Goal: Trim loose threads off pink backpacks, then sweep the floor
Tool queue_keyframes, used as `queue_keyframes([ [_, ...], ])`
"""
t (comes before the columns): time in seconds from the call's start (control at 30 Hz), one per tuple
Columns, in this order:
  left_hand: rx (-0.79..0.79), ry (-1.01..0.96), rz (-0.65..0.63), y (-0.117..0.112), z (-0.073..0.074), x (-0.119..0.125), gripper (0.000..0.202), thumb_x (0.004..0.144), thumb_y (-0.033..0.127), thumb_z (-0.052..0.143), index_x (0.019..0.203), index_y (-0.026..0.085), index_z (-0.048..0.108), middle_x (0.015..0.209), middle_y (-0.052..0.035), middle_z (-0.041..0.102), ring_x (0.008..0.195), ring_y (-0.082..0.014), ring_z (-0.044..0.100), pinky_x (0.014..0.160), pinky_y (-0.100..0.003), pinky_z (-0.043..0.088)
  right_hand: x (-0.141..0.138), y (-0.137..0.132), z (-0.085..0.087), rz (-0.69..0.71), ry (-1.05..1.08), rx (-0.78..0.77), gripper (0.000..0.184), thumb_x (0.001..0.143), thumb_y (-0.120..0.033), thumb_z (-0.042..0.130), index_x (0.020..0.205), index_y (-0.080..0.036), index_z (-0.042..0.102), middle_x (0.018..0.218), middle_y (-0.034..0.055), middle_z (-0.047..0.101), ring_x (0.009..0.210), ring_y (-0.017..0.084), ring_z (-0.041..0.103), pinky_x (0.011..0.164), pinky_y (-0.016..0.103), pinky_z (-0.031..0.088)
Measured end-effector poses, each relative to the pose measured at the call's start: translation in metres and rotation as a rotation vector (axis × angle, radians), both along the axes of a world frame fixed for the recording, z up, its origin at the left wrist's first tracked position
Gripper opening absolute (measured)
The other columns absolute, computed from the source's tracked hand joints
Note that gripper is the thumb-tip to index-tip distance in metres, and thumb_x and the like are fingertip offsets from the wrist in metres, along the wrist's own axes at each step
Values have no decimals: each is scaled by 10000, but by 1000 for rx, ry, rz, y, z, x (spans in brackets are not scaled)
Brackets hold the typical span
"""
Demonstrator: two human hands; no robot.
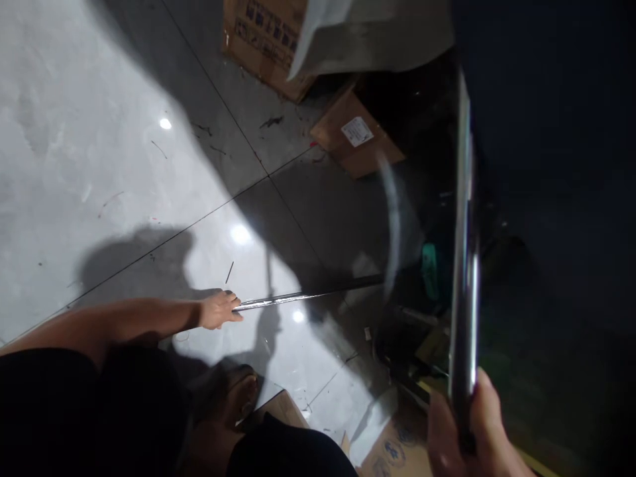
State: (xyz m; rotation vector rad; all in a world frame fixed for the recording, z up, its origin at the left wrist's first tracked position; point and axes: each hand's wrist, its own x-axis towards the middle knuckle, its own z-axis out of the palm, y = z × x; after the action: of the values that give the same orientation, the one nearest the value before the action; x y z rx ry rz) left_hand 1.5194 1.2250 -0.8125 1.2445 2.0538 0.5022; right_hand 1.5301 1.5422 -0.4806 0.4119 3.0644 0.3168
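- The left hand [218, 310] is reaching out low over the grey, smooth, tile-like floor [50, 146], its fingers closing around one end of a long, slim, shiny metal rod [278, 300].
- That rod is running from the left hand across the brightly lit patch and into the shadow, where its far end is getting too dark to make out.
- The right hand [489, 434] is gripping the lower end of a long, glossy, silver metal bar [464, 265], thumb and fingers pressing on its two sides; the bar is standing nearly vertical in the view and blurring slightly.
- A short, thin, dark stick [229, 272] is lying on the floor just beside the left hand.
- A large brown cardboard box with dark printing [265, 40] is resting at the top, and a smaller brown cardboard box [338, 126] bearing a white paper label [356, 131] is sitting near it.
- A pale, smooth sheet [387, 33] is partly covering the larger box.
- A small green object [430, 265] is showing in the dark area left of the bar.
- Brown cardboard with blue printed marks [397, 450] is lying at the bottom, near the right hand.
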Motion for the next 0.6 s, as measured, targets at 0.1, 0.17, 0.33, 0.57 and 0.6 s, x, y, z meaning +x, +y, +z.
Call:
queue_keyframes([
  [0.1, -30, 71, -36, 0, -4, 13, 390, 737, 309, 767, 1121, 267, 719, 1276, -165, 533, 1118, -356, 466, 838, -440, 423, -66, -2, -18, -1, 32, 29, 652, 885, -435, 482, 1449, -110, 517, 696, 112, 659, 578, 297, 639, 571, 381, 493],
  [0.17, -85, 111, -20, 5, -2, 18, 260, 796, 230, 694, 1050, 187, 734, 1273, -184, 540, 1117, -350, 474, 837, -449, 433, -107, -1, -31, -16, 59, 42, 613, 891, -362, 480, 1430, -72, 518, 791, 152, 695, 660, 313, 656, 625, 391, 476],
  [0.33, -118, 146, 104, 18, 7, 12, 263, 916, 95, 478, 1008, 102, 724, 1211, -204, 577, 1081, -303, 536, 868, -423, 461, -143, 5, -47, -64, 7, 102, 624, 953, -298, 441, 1523, -50, 378, 1133, 261, 686, 788, 323, 669, 655, 396, 430],
  [0.57, -162, 106, 145, 4, 9, -13, 318, 901, 4, 427, 1100, 99, 655, 1046, -164, 631, 956, -283, 629, 815, -419, 528, -91, 34, -52, -163, -52, 83, 607, 937, -353, 467, 1471, -65, 478, 851, 196, 735, 724, 350, 679, 583, 353, 395],
  [0.6, -158, 107, 143, 1, 10, -12, 320, 901, 7, 433, 1113, 114, 648, 1048, -154, 632, 949, -276, 632, 816, -419, 531, -89, 34, -54, -177, -51, 68, 609, 940, -356, 472, 1474, -63, 477, 889, 204, 739, 765, 355, 690, 603, 356, 414],
])
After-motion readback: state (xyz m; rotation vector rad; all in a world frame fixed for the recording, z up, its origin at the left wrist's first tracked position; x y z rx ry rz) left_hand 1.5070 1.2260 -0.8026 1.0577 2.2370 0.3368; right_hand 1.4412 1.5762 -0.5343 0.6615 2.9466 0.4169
